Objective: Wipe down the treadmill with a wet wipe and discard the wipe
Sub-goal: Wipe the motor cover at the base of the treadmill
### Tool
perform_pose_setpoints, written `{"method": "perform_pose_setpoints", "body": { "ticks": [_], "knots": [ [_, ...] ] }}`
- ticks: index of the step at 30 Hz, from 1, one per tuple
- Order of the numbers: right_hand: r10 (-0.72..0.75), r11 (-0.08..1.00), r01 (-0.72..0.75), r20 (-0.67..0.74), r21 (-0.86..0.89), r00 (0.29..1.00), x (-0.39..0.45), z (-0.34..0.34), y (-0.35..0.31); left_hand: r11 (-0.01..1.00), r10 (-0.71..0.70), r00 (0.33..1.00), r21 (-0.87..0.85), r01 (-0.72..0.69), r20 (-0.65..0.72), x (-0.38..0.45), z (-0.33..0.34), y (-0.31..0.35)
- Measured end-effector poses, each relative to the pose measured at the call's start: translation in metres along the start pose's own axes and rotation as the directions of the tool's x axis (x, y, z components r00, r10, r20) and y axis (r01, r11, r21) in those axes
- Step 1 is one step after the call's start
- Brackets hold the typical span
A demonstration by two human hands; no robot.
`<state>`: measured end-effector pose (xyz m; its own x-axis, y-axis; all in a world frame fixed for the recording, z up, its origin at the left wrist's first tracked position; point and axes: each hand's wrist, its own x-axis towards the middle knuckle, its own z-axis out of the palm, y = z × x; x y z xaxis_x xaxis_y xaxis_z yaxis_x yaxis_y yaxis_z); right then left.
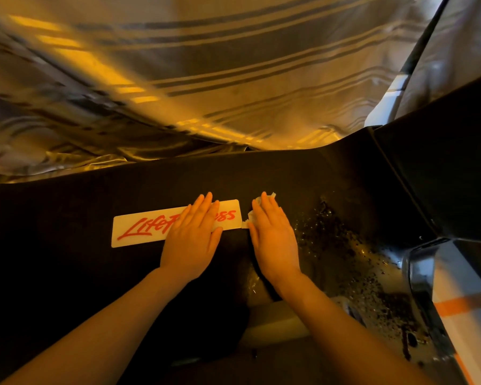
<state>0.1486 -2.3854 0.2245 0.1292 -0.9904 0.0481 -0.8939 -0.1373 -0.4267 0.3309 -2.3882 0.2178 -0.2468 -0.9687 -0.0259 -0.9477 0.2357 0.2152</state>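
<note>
Both forearms reached in from near edge. Left hand (190,240) lay flat, fingers straight, on white logo sticker (139,227) of black treadmill cover (67,207). Right hand (272,240), fingers straight, pressed wet wipe (249,216) flat onto cover just right of sticker; wet droplets (345,245) farther right.

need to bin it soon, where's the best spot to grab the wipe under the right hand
Pinch the wet wipe at the crumpled edge poking out past the right hand on its thumb side, coming from the logo plate side. The rest lies pressed flat under the palm.
</note>
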Motion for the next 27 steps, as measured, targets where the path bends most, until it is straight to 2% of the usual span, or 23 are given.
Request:
{"method": "perform_pose_setpoints", "body": {
  "ticks": [3, 5, 9, 12, 14, 17, 19, 22, 25, 27],
  "knots": [
    [0.045, 0.998, -0.046, 0.005, 0.034, 0.999, 0.002, 0.001, -0.003, 1.000, -0.014, 1.000, 0.003, 0.014, 0.005, 0.000, -0.003, 0.003],
    [0.045, 0.999, -0.045, 0.029, -0.014, 0.999, 0.004, 0.006, -0.002, 1.000, -0.016, 1.000, -0.004, 0.016, 0.006, 0.000, -0.002, 0.004],
    [-0.070, 0.994, 0.081, 0.139, -0.073, 0.988, -0.003, 0.009, -0.005, 1.000, -0.017, 1.000, -0.012, 0.017, -0.005, 0.000, -0.001, 0.003],
    [-0.115, 0.988, 0.121, 0.069, -0.096, 0.991, -0.008, 0.006, 0.006, 1.000, -0.014, 1.000, -0.009, 0.014, -0.004, -0.001, 0.001, 0.002],
    [-0.057, 0.991, 0.060, 0.028, -0.120, 0.998, -0.008, -0.001, 0.026, 1.000, -0.012, 1.000, 0.000, 0.012, -0.005, -0.001, 0.001, 0.001],
    [0.091, 0.983, -0.109, -0.121, -0.148, 0.988, -0.010, -0.014, 0.064, 1.000, -0.009, 1.000, 0.012, 0.009, -0.018, -0.001, -0.001, 0.002],
    [0.162, 0.971, -0.184, -0.147, -0.156, 0.976, -0.014, -0.016, 0.080, 1.000, -0.010, 1.000, 0.008, 0.010, -0.003, 0.000, -0.001, 0.003],
    [0.164, 0.969, -0.177, -0.087, -0.175, 0.983, -0.020, -0.013, 0.064, 1.000, -0.018, 1.000, 0.001, 0.018, 0.003, 0.000, -0.001, 0.002],
    [0.037, 0.988, -0.018, 0.121, -0.154, 0.992, -0.030, -0.008, 0.019, 1.000, -0.023, 1.000, -0.007, 0.023, 0.010, 0.001, -0.003, 0.004],
    [0.001, 0.993, 0.022, 0.193, -0.115, 0.981, -0.036, -0.001, -0.004, 1.000, -0.019, 1.000, -0.004, 0.019, 0.008, 0.001, -0.004, 0.005]
  ]
}}
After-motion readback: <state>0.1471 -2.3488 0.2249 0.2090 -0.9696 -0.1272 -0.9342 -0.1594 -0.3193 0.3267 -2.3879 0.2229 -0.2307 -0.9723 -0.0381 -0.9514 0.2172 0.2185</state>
